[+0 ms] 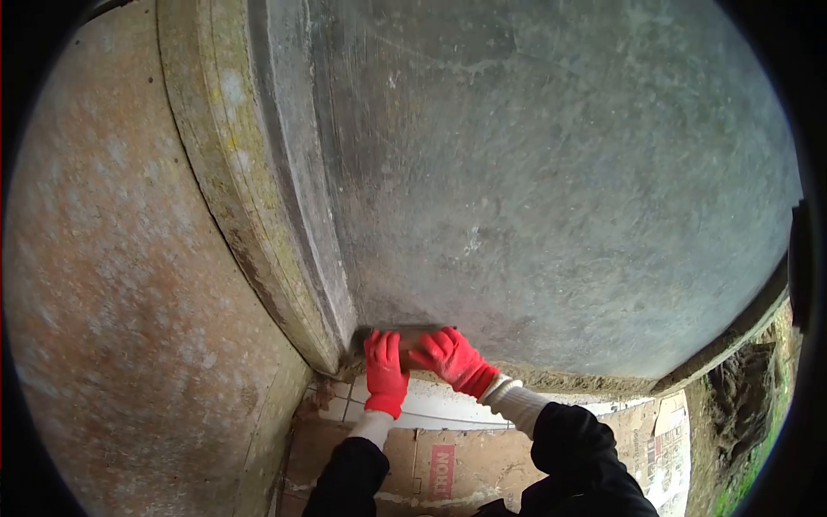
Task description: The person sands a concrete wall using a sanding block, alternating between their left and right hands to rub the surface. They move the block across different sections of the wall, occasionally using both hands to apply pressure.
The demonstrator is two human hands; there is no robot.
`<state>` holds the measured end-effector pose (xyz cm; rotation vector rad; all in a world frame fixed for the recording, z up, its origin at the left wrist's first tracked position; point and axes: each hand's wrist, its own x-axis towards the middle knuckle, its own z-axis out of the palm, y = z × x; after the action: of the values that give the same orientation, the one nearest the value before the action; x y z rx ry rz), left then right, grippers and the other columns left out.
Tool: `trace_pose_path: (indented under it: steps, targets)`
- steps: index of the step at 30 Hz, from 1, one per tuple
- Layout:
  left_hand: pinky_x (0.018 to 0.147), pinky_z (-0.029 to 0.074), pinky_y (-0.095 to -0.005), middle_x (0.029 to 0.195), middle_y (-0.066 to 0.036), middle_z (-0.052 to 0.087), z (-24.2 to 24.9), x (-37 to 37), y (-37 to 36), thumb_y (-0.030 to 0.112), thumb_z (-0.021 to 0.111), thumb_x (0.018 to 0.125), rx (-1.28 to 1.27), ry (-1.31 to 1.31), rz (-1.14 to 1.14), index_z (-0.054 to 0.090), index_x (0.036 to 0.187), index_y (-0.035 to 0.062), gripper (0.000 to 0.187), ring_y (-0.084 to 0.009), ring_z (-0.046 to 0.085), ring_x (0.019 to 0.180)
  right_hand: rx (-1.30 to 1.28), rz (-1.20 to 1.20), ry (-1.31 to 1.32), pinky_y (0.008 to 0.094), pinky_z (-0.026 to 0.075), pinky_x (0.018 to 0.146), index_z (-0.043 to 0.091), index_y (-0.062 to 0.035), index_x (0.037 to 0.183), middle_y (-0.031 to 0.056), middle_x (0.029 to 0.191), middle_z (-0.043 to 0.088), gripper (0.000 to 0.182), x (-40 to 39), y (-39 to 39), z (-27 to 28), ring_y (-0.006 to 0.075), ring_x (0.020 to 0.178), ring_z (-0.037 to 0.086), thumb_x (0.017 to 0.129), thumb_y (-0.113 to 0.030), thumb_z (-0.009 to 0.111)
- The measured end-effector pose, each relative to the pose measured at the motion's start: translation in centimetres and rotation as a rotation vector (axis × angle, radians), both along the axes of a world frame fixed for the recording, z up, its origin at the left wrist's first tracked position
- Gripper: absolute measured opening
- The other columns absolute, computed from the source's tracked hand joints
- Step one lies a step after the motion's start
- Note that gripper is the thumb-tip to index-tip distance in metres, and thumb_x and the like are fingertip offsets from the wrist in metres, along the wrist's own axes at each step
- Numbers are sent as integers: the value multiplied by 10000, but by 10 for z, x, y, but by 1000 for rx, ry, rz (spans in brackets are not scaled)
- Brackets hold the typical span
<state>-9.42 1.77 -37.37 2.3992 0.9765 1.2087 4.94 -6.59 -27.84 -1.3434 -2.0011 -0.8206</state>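
Note:
Both hands wear red gloves with pale cuffs. My left hand (385,370) has its fingers wrapped over the near side of a brown block-like piece (413,342) at the foot of the grey wall, by the corner. Just to the right, my right hand (450,355) closes on the same piece from the other side. The piece lies against the grey wall surface (517,198), and its underside is hidden by the gloves.
A yellowish vertical strip (250,172) borders the grey wall on the left, beside a mottled brownish wall (129,284). Cardboard (474,461) with red print lies below over white tiles (431,401). Dark material and grass (739,487) show at lower right.

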Motion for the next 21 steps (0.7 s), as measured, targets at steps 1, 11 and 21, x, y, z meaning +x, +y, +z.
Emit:
trace_pose_path:
  steps: [1,11,21]
  targets:
    - [1141,257,-569,1330,-107,470,10,6,1,17,754,568,55,-57,4,518,1274,79,747,-378,373,1326,-47,26,51,370,491,640,613,-58,913,80,842,589,319,5,2,-1,243,721,587,740,-257,793]
    - [1150,244,-573,1343,-90,484,307,3,44,-70,642,655,688,-137,-172,514,1308,92,685,-373,374,1333,325,-253,-267,369,477,677,655,-101,1060,86,944,552,493,-1,-14,237,240,766,555,624,-250,829]
    - [1129,280,-564,1352,-86,483,57,17,-3,8,772,567,137,-150,-75,540,1299,111,775,-355,381,1327,30,0,-119,355,505,654,643,-98,1002,60,924,563,361,22,-13,60,230,730,563,696,-198,805]
